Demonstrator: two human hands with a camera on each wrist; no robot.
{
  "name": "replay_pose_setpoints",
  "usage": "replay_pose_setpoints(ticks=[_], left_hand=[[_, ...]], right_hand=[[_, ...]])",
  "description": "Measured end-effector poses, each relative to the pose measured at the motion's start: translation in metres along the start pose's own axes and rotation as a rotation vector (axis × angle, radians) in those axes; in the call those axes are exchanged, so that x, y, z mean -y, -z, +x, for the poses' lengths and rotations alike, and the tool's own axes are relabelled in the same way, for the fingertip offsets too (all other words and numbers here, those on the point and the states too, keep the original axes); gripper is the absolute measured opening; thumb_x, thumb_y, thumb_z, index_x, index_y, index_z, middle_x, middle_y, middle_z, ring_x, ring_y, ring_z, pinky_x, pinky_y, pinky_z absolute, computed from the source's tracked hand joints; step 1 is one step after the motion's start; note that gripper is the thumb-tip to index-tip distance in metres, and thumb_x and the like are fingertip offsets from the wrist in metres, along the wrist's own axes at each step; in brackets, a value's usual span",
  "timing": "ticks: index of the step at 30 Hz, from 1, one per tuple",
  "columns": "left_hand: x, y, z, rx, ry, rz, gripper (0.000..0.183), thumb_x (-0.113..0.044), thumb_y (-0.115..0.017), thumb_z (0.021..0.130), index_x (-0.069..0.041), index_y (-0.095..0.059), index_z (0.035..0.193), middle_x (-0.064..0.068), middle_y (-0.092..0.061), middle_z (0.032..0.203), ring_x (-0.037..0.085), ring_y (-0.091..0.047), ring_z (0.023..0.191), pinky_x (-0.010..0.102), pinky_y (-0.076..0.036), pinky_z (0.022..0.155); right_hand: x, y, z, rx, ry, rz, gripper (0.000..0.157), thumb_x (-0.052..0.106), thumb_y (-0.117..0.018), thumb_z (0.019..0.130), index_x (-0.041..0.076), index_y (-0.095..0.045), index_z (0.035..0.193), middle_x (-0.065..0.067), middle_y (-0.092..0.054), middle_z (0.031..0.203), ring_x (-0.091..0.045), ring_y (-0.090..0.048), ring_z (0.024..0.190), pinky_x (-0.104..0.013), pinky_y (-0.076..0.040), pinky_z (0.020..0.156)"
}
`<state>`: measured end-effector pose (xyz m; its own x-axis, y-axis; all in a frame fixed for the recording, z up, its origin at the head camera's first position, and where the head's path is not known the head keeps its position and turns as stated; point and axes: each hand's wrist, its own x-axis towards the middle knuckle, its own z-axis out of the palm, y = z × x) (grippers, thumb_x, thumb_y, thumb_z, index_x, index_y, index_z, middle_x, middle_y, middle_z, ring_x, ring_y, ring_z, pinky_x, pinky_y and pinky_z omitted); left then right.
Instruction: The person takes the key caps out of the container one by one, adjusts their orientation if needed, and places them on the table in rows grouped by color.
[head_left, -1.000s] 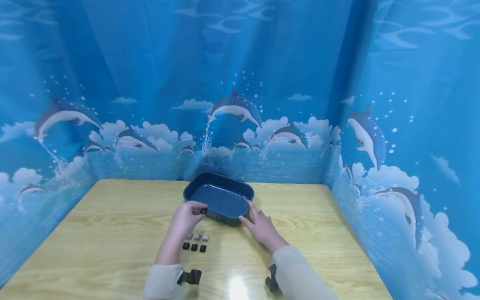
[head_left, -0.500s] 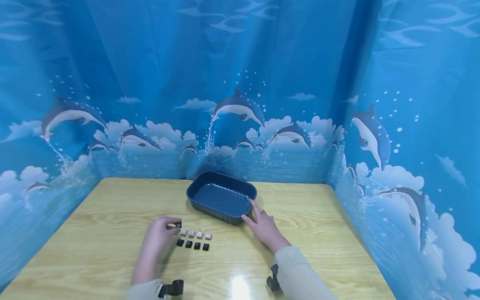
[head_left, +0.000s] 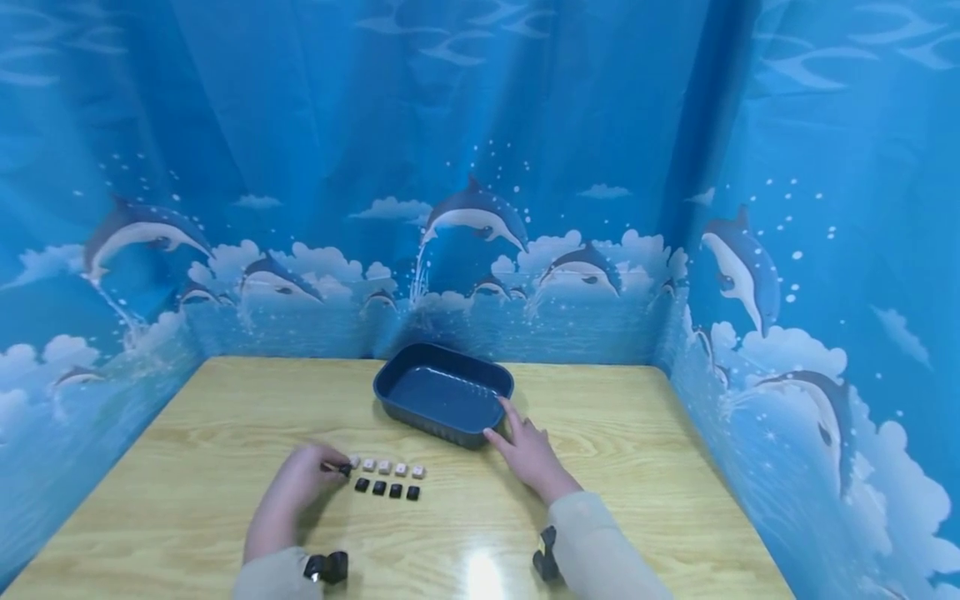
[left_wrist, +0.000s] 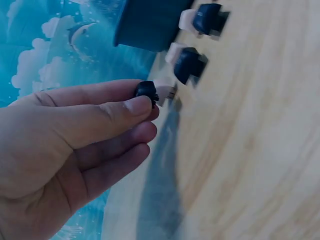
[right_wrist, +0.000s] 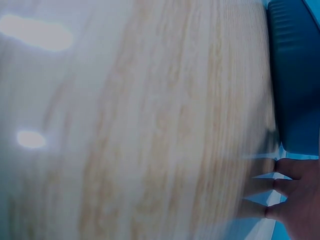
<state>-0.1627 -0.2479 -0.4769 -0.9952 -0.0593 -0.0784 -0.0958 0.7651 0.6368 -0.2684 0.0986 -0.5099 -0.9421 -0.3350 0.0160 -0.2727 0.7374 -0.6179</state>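
My left hand (head_left: 303, 477) pinches a black keycap (left_wrist: 145, 90) between thumb and forefinger, at the left end of two short rows on the table. The back row is white keycaps (head_left: 385, 467); the front row is black keycaps (head_left: 379, 488). In the left wrist view a white keycap (left_wrist: 164, 91) shows right beside the held one. My right hand (head_left: 531, 454) rests at the right corner of a dark blue plastic basin (head_left: 427, 425), thumb and forefinger spread against its rim. The right wrist view shows its other fingers (right_wrist: 287, 187) extended low beside the basin.
The basin stands behind the rows, towards the back edge of the wood-grain table (head_left: 600, 467). A blue dolphin-print curtain (head_left: 315, 208) encloses the back and sides. Black wrist cameras (head_left: 327, 567) sit at both cuffs.
My left hand has moved from the basin's near edge leftward and down to the left end of the rows, the black keycap still pinched. The right hand has stayed at the basin.
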Motion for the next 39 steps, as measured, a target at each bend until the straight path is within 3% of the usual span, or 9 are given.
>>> replay_pose_setpoints(ticks=[8,18,30,39], left_hand=[[0.005,-0.003,0.000,0.021,-0.015,0.027,0.024,0.007,-0.072,0.077,-0.005,-0.074,0.097,0.015,-0.070,0.096,0.031,-0.066,0.092,0.056,-0.047,0.089],[-0.001,-0.001,-0.002,0.041,0.051,0.010,0.028,0.002,-0.076,0.075,-0.005,-0.072,0.102,0.007,-0.067,0.092,0.026,-0.063,0.088,0.053,-0.050,0.083],[-0.006,-0.007,-0.001,0.020,0.019,0.019,0.020,0.005,-0.074,0.076,-0.005,-0.069,0.092,0.005,-0.066,0.086,0.025,-0.063,0.084,0.053,-0.050,0.084],[-0.008,-0.005,0.000,0.034,0.037,0.020,0.024,0.004,-0.074,0.076,-0.002,-0.069,0.099,0.007,-0.066,0.089,0.027,-0.063,0.087,0.053,-0.050,0.083]], right_hand=[[0.002,-0.001,0.000,0.000,0.003,0.001,0.071,0.055,-0.046,0.098,0.027,-0.016,0.157,-0.020,-0.044,0.145,-0.050,-0.029,0.136,-0.068,-0.008,0.109],[0.002,-0.001,0.000,0.002,0.001,-0.006,0.072,0.055,-0.045,0.098,0.025,-0.016,0.157,-0.019,-0.044,0.145,-0.049,-0.030,0.136,-0.069,-0.009,0.108],[-0.001,0.000,-0.004,0.000,-0.019,-0.008,0.073,0.057,-0.044,0.098,0.027,-0.014,0.157,-0.018,-0.045,0.145,-0.049,-0.030,0.136,-0.069,-0.009,0.109],[-0.003,0.003,0.000,0.005,-0.039,-0.004,0.073,0.058,-0.044,0.098,0.029,-0.013,0.157,-0.020,-0.043,0.145,-0.048,-0.027,0.137,-0.066,-0.005,0.111]])
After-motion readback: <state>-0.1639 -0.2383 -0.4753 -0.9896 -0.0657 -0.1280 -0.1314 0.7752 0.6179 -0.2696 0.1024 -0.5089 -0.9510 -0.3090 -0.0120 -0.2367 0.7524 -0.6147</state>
